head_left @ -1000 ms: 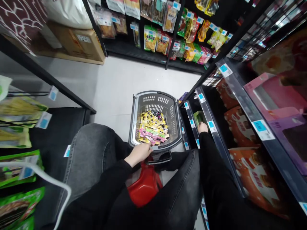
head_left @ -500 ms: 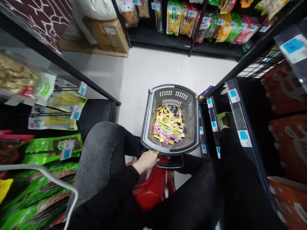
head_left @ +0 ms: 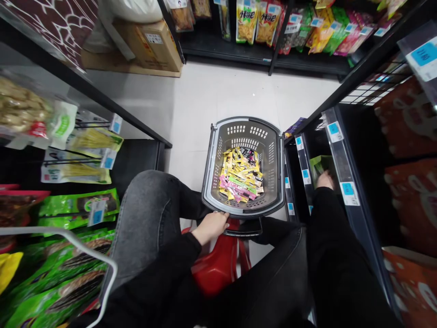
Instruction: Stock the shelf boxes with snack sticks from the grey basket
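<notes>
A grey plastic shopping basket (head_left: 218, 155) stands on the floor between my knees, holding several small yellow, pink and green snack packets (head_left: 241, 175). My left hand (head_left: 213, 225) rests closed on the basket's near rim. My right hand (head_left: 324, 180) reaches into a low black shelf (head_left: 336, 150) on the right, against a green box (head_left: 319, 164); its fingers are mostly hidden. I sit on a red stool (head_left: 218, 266).
Shelves of hanging snack bags line the left side (head_left: 71, 173) and the far wall (head_left: 273, 27). Orange packages (head_left: 409, 196) fill the right shelving. A cardboard box (head_left: 153, 43) sits on a pallet at the back. A white wire rail (head_left: 82, 248) crosses the lower left.
The view swung left and down, then settled. My left hand slid from inside the basket to its near rim. My right hand stayed in the low right shelf by the green box.
</notes>
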### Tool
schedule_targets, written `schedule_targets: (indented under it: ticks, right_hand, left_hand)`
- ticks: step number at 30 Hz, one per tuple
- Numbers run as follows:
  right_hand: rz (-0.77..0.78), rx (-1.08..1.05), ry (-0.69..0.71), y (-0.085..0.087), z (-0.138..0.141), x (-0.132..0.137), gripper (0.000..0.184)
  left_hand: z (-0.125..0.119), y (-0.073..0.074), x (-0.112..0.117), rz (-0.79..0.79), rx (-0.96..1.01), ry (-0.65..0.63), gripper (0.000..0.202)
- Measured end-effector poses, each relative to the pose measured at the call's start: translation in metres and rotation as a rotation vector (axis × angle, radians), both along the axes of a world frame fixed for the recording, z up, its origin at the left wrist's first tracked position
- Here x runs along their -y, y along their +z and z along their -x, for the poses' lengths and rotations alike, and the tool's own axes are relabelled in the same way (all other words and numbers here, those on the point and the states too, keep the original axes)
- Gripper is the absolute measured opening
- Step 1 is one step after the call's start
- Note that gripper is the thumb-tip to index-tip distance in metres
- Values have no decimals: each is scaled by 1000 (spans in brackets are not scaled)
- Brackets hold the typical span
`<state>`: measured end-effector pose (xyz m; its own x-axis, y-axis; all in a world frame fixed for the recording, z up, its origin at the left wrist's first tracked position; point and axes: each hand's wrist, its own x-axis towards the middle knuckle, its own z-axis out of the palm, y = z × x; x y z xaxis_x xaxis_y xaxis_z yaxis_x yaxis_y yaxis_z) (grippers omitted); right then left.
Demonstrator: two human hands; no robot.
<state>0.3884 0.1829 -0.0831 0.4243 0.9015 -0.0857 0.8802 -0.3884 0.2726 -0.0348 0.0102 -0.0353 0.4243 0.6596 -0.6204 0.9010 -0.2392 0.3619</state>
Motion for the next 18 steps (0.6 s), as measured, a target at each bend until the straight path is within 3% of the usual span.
schedule_targets:
  ticks: [4,7,9,13,16,18]
  right_hand:
    - [-41,131,51,19,36,16,36]
    - [-55,172,60,49,77,39,37]
    - [-52,89,112,75,106,61,35]
    - [-76,-299,523,117,162,113,24]
    - [-121,-536,794,127,201,145,28]
    - [-151,-596,836,125,222,160,29]
  left_hand:
    - [0,4,-1,-33,51,13,26]
    - [-2,10,-4,-17,121,72,22]
    - [-4,14,-8,36,227,156,24]
    - [-8,26,-16,382,647,478,39]
    - [-4,39,-18,561,1039,711,43]
    - [3,48,-17,542,1220,778,45]
